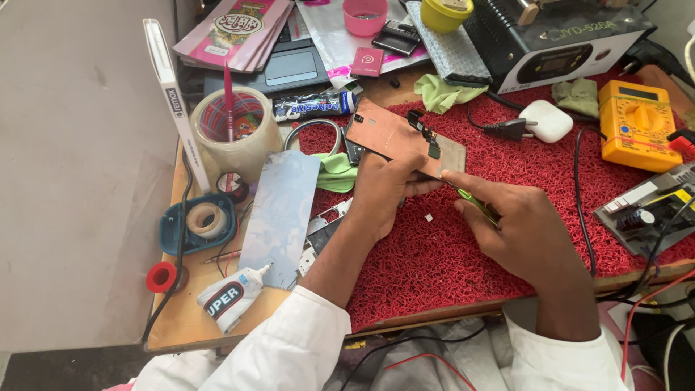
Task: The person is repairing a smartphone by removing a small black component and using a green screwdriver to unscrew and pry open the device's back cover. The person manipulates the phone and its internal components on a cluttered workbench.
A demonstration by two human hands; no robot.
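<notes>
Leftmost, a tape roll (235, 130) stands on the bench; centrally, the left hand (384, 190) grips the lower edge of a copper-coloured phone panel (402, 137) over the red mat (449, 261); rightward, the right hand (525, 228) pinches green tweezers (478, 205) against it.

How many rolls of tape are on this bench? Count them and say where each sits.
3: a large clear roll holding pens at the back left, a small pale roll in the blue tray, a red roll at the left edge. Others may be hidden.

We recorded bright, even lighting across the whole view, soft shadows below both hands, sharp central focus and slight bending toward the edges.
</notes>
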